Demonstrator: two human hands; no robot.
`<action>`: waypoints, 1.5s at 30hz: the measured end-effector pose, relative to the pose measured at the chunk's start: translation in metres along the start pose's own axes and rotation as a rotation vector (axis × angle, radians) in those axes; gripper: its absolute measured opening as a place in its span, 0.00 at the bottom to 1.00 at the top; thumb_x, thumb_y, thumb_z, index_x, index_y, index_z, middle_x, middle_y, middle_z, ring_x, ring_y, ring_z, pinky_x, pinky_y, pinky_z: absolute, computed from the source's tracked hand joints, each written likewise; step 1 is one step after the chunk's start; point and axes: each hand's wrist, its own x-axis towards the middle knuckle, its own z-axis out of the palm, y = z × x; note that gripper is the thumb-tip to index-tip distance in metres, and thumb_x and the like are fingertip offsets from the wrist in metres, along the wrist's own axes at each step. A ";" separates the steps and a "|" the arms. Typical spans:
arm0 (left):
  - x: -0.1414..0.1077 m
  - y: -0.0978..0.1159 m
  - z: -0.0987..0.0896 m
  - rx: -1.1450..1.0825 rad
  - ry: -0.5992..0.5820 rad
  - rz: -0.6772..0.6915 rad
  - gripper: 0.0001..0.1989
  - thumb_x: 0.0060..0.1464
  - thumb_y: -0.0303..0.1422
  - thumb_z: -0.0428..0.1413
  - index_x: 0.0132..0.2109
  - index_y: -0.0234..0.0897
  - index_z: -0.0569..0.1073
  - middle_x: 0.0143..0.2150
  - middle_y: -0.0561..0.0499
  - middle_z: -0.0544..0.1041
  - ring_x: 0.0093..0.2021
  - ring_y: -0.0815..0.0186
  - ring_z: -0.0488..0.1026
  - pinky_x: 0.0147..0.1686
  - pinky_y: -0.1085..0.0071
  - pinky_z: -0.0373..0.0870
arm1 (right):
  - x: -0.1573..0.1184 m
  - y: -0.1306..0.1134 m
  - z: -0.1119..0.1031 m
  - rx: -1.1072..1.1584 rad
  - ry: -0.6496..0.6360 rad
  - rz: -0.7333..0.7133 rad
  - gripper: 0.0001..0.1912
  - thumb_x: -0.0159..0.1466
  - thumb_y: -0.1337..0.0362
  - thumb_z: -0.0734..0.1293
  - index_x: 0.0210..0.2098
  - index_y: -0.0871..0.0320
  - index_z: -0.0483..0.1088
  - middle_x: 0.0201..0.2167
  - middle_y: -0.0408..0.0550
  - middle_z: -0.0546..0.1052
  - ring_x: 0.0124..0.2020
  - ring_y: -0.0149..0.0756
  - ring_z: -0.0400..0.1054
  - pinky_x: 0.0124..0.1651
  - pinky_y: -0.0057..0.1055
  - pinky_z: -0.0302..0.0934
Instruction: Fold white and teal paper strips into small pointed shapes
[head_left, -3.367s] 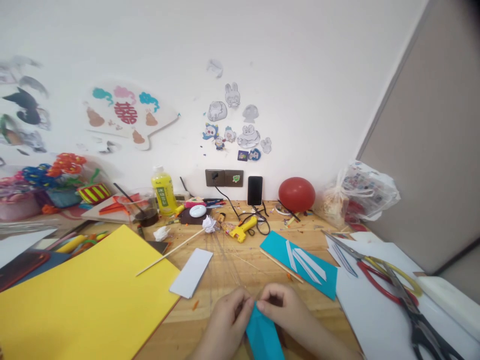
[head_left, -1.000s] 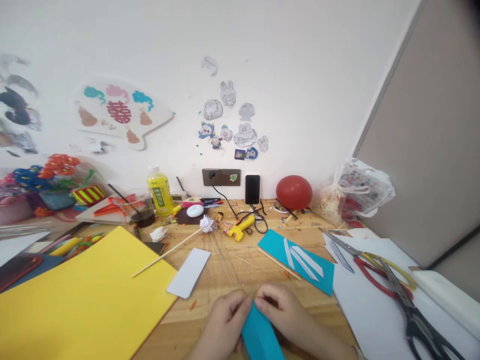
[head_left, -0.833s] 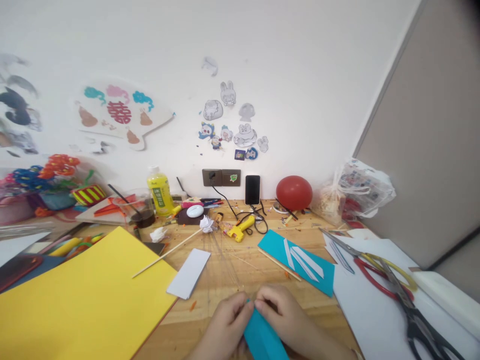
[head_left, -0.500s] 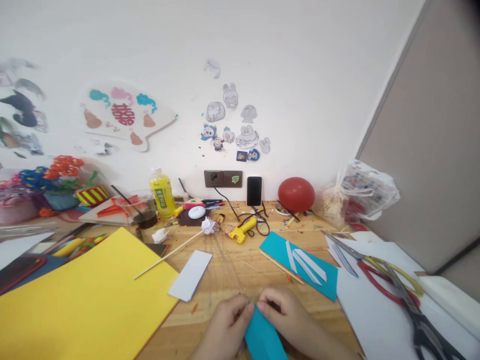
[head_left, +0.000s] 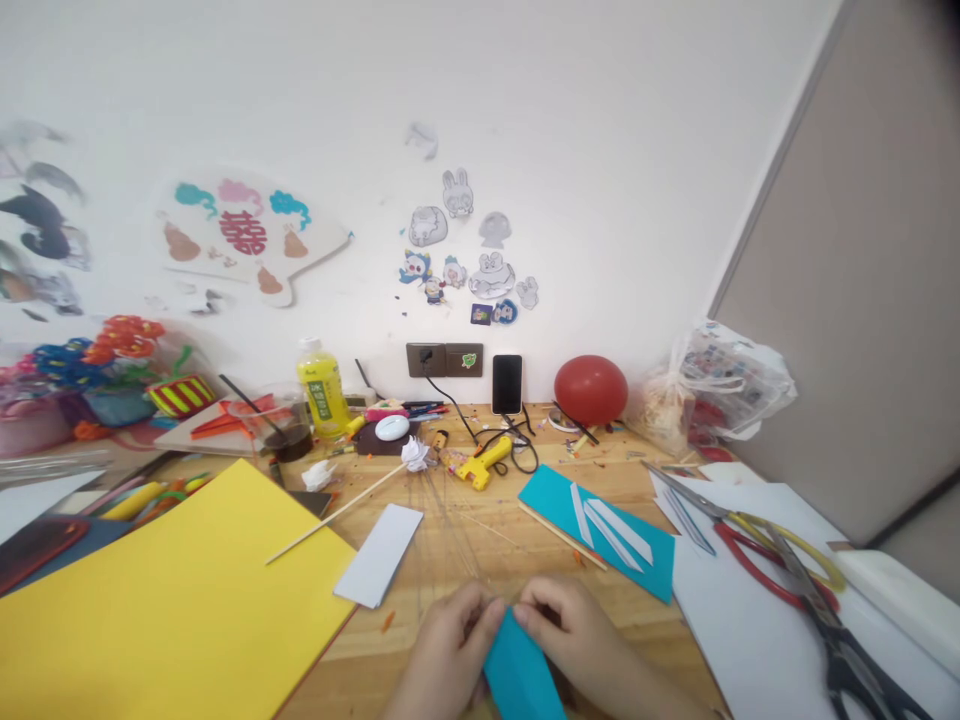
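Observation:
A folded piece of blue paper is held at the bottom centre, its narrow end pinched between both hands. My left hand closes on its left edge with thumb and curled fingers. On the other edge, my right hand is closed with the thumb on the paper. The paper's lower part runs out of the frame. Beyond my right hand lies a blue sheet carrying several white paper strips. A stack of white cards rests beyond my left hand.
Yellow paper covers the left side, with a thin stick across its corner. Scissors lie on white paper at right. A yellow glue gun, drink bottle, phone and red balloon stand or lie toward the wall.
The lower part of the held blue paper has shifted slightly left. Both hands keep their hold in nearly the same place. The whole view has shifted a little.

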 end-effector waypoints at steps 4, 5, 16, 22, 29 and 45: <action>0.001 -0.004 0.001 -0.061 -0.022 -0.032 0.20 0.42 0.51 0.50 0.22 0.40 0.57 0.14 0.61 0.59 0.12 0.75 0.54 0.13 0.77 0.48 | 0.001 0.000 -0.001 0.068 0.024 0.043 0.14 0.58 0.59 0.58 0.19 0.59 0.59 0.18 0.38 0.60 0.23 0.28 0.56 0.26 0.23 0.50; 0.001 -0.004 0.001 -0.078 -0.005 -0.035 0.20 0.42 0.51 0.50 0.22 0.40 0.56 0.14 0.62 0.59 0.12 0.75 0.53 0.13 0.77 0.47 | 0.001 0.000 -0.002 0.086 0.009 0.041 0.14 0.58 0.58 0.58 0.20 0.59 0.59 0.18 0.38 0.59 0.23 0.28 0.56 0.26 0.23 0.50; 0.006 -0.012 0.008 -0.236 -0.196 -0.120 0.26 0.37 0.56 0.51 0.29 0.35 0.63 0.16 0.58 0.68 0.10 0.77 0.59 0.10 0.79 0.50 | 0.007 0.001 -0.003 0.264 0.090 0.078 0.18 0.57 0.52 0.58 0.20 0.58 0.59 0.18 0.40 0.62 0.22 0.31 0.60 0.26 0.26 0.55; 0.004 -0.008 0.007 -0.317 -0.163 -0.181 0.25 0.37 0.56 0.49 0.27 0.37 0.59 0.15 0.58 0.69 0.09 0.74 0.62 0.09 0.79 0.50 | 0.001 0.006 -0.004 0.216 0.150 -0.138 0.12 0.60 0.61 0.57 0.43 0.57 0.61 0.31 0.47 0.71 0.34 0.35 0.66 0.38 0.31 0.60; 0.008 -0.014 0.001 -0.398 -0.221 -0.143 0.22 0.42 0.52 0.50 0.28 0.36 0.60 0.16 0.58 0.70 0.09 0.75 0.63 0.08 0.80 0.51 | -0.001 -0.004 -0.015 -0.140 -0.050 -0.413 0.09 0.58 0.71 0.60 0.33 0.55 0.70 0.32 0.46 0.72 0.35 0.33 0.65 0.38 0.27 0.58; 0.007 -0.010 0.005 -0.370 -0.223 -0.055 0.16 0.42 0.43 0.54 0.30 0.35 0.61 0.23 0.57 0.69 0.13 0.76 0.66 0.11 0.80 0.60 | 0.005 -0.003 -0.010 0.225 -0.056 -0.107 0.05 0.53 0.65 0.66 0.23 0.58 0.68 0.26 0.43 0.73 0.32 0.33 0.67 0.36 0.28 0.58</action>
